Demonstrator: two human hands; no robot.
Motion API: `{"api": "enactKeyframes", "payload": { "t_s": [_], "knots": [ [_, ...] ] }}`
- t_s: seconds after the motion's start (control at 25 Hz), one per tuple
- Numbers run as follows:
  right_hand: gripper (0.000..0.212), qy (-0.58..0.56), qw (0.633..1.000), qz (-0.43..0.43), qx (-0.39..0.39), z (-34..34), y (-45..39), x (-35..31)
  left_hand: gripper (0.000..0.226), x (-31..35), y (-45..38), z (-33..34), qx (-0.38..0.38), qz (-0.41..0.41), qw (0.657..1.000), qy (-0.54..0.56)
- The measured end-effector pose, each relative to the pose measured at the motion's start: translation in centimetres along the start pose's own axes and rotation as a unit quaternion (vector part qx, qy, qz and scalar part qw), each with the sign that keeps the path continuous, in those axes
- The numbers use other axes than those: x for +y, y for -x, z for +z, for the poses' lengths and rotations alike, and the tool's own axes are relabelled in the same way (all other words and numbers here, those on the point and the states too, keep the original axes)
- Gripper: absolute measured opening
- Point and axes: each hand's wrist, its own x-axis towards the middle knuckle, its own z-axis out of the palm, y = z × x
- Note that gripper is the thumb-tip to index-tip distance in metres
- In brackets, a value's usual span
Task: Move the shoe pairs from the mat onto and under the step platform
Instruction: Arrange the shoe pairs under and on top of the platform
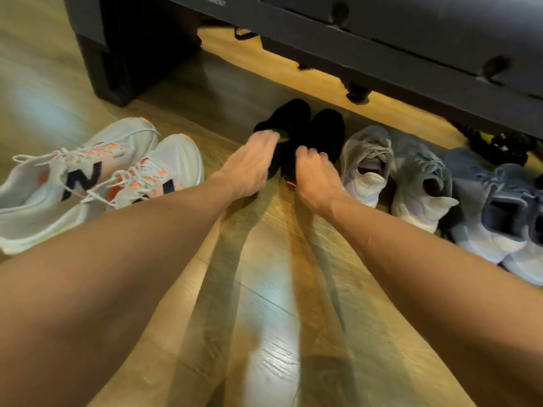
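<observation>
Where both hands [252, 163] grip, black shoes' [326, 133] heels hidden.

Two white sneakers [97, 177], two black shoes [305, 133], two grey shoes [393, 171], two blue shoes [499, 212], two hands [249, 165].

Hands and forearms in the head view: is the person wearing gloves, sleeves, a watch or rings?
No gloves show: the left hand and right hand are bare. Both forearms are uncovered right up to the picture's edge, so no sleeve is in view. No watch, band or bracelet shows at either wrist. No rings can be seen, though the picture is slightly blurred and some fingers are hidden, so a thin one could be missed.
</observation>
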Motion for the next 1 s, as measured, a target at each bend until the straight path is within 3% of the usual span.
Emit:
{"api": "enactKeyframes", "payload": {
  "t_s": [0.12, 0.24, 0.44, 0.52, 0.72, 0.84, 1.0],
  "knots": [
    [0.054, -0.017, 0.999, 0.016, -0.044, -2.4, 1.0, -0.5, 0.067, -1.6, 2.6, -3.6, -0.020, 0.003, 1.000, -0.021],
    [0.064, 0.015, 1.000, -0.005, -0.005, -4.7, 1.5, -4.1, 0.044, -4.5, 6.4, -8.4, -0.041, -0.051, 0.993, -0.095],
    [0.045, -0.051, 0.980, -0.191, 0.012, -8.4, 4.3, -15.8, 0.010, -8.9, 14.0, -17.2, -0.058, -0.176, 0.966, -0.180],
    [0.043, -0.067, 0.967, -0.247, -0.022, -8.5, 6.2, -19.9, 0.015, -9.9, 17.1, -18.7, -0.107, -0.227, 0.946, -0.206],
    [0.036, -0.022, 0.938, -0.323, -0.120, -8.0, 8.2, -25.6, 0.018, -12.1, 21.6, -21.6, -0.207, -0.225, 0.936, -0.176],
    [0.035, -0.022, 0.935, -0.311, -0.169, -7.7, 7.3, -26.8, 0.023, -13.3, 23.2, -21.9, -0.238, -0.225, 0.931, -0.162],
    [0.043, -0.077, 0.939, -0.261, -0.212, -6.9, 7.7, -27.8, 0.045, -13.1, 24.2, -20.1, -0.303, -0.219, 0.912, -0.168]
  ]
}}
